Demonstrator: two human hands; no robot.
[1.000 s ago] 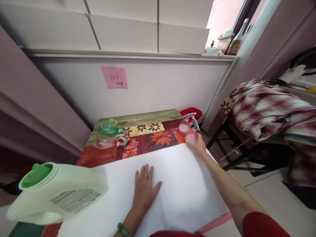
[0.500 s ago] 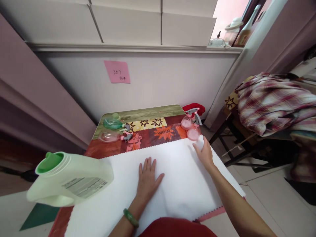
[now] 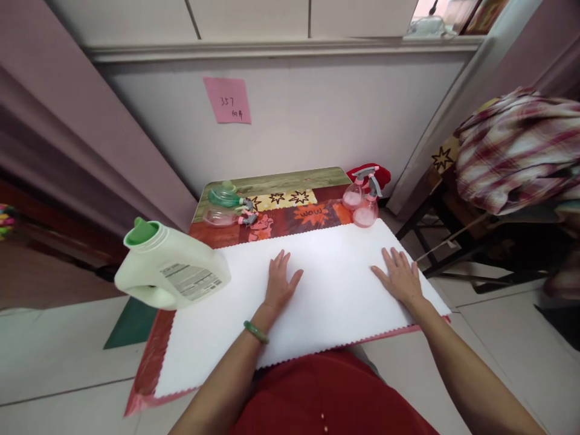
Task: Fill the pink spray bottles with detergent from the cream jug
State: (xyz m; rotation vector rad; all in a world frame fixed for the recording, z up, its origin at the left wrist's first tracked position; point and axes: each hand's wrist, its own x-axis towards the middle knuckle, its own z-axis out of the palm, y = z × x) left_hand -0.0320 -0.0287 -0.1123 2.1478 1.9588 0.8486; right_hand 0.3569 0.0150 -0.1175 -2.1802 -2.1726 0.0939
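A white mat with zigzag edges (image 3: pixel 335 302) lies over the front of the small table. Near its middle my left hand (image 3: pixel 278 283) rests palm down with fingers stretched, a green bangle (image 3: pixel 256 332) on the wrist. My right hand (image 3: pixel 401 277) lies spread on the mat's right part, holding nothing. On the mat's left side stands a pale green jug (image 3: pixel 190 266) with a green spout in its open mouth. Two spray bottles with pink liquid (image 3: pixel 365 212) stand upright past the mat's back right corner.
At the table's back left lie a green spray bottle (image 3: pixel 223 197) and a clear pinkish spray bottle (image 3: pixel 220 216). A patterned red tablecloth (image 3: pixel 149 368) shows around the mat. Plaid cloth (image 3: pixel 521 151) sits on furniture at the right. A pink note (image 3: pixel 228 100) is on the wall.
My right hand has left the mat's back right corner and come nearer, now flat on the mat. My left hand stays flat on it. The view has tilted down.
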